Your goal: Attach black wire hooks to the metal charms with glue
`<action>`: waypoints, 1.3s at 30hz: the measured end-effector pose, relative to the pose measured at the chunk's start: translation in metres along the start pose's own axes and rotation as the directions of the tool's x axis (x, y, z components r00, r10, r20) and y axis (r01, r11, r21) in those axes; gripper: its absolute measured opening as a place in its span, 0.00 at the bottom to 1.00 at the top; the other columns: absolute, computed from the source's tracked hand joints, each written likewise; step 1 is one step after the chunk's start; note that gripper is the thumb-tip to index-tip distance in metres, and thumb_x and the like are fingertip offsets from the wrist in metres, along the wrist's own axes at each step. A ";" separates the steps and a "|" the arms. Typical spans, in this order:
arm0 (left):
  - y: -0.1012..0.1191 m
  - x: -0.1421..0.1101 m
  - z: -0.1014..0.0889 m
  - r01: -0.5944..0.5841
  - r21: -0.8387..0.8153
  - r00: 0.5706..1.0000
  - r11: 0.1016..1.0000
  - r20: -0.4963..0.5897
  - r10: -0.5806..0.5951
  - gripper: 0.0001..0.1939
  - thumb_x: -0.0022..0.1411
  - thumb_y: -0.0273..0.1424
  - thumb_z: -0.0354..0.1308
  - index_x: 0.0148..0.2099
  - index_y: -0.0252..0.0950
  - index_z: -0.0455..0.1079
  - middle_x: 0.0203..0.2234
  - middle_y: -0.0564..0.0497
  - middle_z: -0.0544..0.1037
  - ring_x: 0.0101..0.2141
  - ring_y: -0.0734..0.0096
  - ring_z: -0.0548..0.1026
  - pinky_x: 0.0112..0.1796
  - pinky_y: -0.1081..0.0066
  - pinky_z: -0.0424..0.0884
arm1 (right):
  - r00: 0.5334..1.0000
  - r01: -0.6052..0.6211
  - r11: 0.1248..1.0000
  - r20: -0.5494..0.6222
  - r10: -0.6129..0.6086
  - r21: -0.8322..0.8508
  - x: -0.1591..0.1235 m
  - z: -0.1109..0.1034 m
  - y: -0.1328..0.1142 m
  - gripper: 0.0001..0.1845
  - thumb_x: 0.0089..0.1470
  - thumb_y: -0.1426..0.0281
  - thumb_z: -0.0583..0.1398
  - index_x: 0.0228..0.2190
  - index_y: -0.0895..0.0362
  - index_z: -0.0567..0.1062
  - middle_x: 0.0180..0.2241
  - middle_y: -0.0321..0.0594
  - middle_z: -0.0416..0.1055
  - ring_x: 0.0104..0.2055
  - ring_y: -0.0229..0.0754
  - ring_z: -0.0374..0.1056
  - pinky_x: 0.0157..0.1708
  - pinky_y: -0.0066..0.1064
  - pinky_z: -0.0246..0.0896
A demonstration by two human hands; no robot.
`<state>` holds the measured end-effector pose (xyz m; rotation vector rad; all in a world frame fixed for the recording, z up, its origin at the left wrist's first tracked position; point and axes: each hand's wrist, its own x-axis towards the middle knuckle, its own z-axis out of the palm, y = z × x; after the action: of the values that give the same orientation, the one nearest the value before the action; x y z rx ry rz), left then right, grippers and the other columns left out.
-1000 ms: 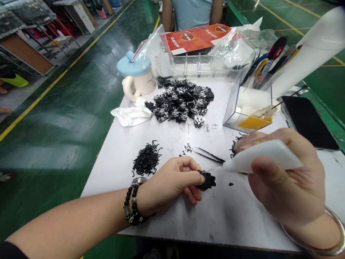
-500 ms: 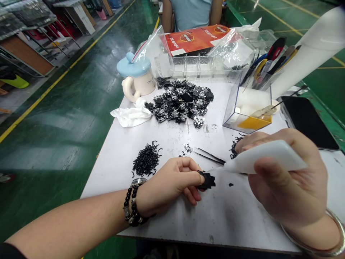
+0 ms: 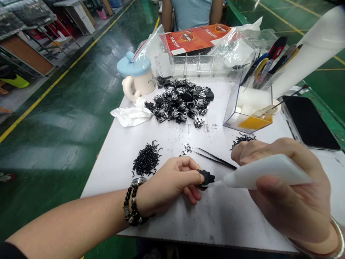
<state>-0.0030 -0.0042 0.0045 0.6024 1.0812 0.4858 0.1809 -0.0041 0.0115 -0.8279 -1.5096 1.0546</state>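
My left hand (image 3: 178,181) pinches a small flat black part (image 3: 207,177) with notched edges between thumb and fingers, just above the table. My right hand (image 3: 293,194) is wrapped round a translucent white squeeze bottle (image 3: 272,172) with a thin nozzle. The nozzle's tip lies at the near lower edge of the black part; whether it touches I cannot tell. Behind the hands lie black tweezers (image 3: 215,158) and a few small silver pieces (image 3: 187,147). A heap of short curved black pieces (image 3: 147,159) is beside my left wrist, and a similar heap (image 3: 242,139) is partly hidden behind my right hand.
A large pile of black and silver parts (image 3: 183,99) covers the table's (image 3: 167,135) middle back. Around it stand a lidded mug (image 3: 140,77), crumpled tissue (image 3: 133,115), a clear tool box (image 3: 248,108) and a phone (image 3: 309,120). A person (image 3: 191,14) sits beyond the plastic packaging.
The bottle in my right hand has moved down and slightly right, its nozzle passing from the black part's upper edge to its lower edge. My left hand stays almost still.
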 end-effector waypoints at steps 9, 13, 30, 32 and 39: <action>-0.002 0.001 -0.002 -0.012 -0.001 1.000 1.000 0.020 0.012 0.06 0.49 0.26 0.60 0.29 0.33 0.64 0.15 0.56 0.72 0.16 0.78 0.72 0.16 0.82 0.68 | 0.988 -0.090 0.994 -0.120 0.097 0.057 0.008 -0.001 -0.005 0.13 0.48 0.58 0.64 0.25 0.53 0.69 0.23 0.37 0.64 0.26 0.42 0.62 0.28 0.38 0.60; -0.001 0.001 -0.002 -0.009 0.007 1.000 1.000 0.018 0.009 0.06 0.48 0.26 0.59 0.29 0.32 0.64 0.17 0.55 0.73 0.16 0.78 0.72 0.16 0.82 0.68 | 0.893 0.060 0.996 -0.450 -0.022 0.071 0.024 -0.004 0.004 0.13 0.50 0.59 0.63 0.25 0.54 0.68 0.22 0.35 0.62 0.25 0.40 0.61 0.26 0.34 0.57; -0.002 0.001 -0.001 -0.027 -0.001 1.000 1.000 0.008 0.027 0.05 0.47 0.26 0.59 0.28 0.32 0.65 0.18 0.55 0.73 0.16 0.79 0.71 0.15 0.82 0.67 | 0.994 0.057 0.437 0.009 -0.111 -0.898 0.053 -0.038 0.025 0.11 0.45 0.69 0.62 0.29 0.54 0.63 0.29 0.40 0.66 0.32 0.45 0.64 0.31 0.36 0.58; -0.002 0.001 -0.001 -0.031 -0.004 1.000 1.000 0.006 0.031 0.05 0.47 0.25 0.59 0.28 0.32 0.65 0.18 0.55 0.73 0.16 0.79 0.71 0.15 0.82 0.67 | 0.941 -0.005 0.347 -0.122 -0.316 -0.938 0.055 -0.057 0.013 0.10 0.49 0.68 0.61 0.36 0.54 0.68 0.36 0.45 0.67 0.37 0.49 0.65 0.34 0.38 0.58; -0.002 0.001 0.000 -0.039 -0.009 0.999 0.999 0.000 0.039 0.06 0.46 0.26 0.60 0.28 0.32 0.65 0.17 0.55 0.73 0.15 0.79 0.71 0.14 0.82 0.67 | 0.907 -0.063 0.364 -0.206 -0.368 -0.929 0.067 -0.088 0.021 0.13 0.56 0.67 0.57 0.44 0.49 0.73 0.31 0.39 0.75 0.39 0.54 0.71 0.43 0.48 0.59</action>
<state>-0.0028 -0.0046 0.0027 0.6166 1.0681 0.5244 0.2539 0.0815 0.0205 -1.5193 -1.7308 -0.2902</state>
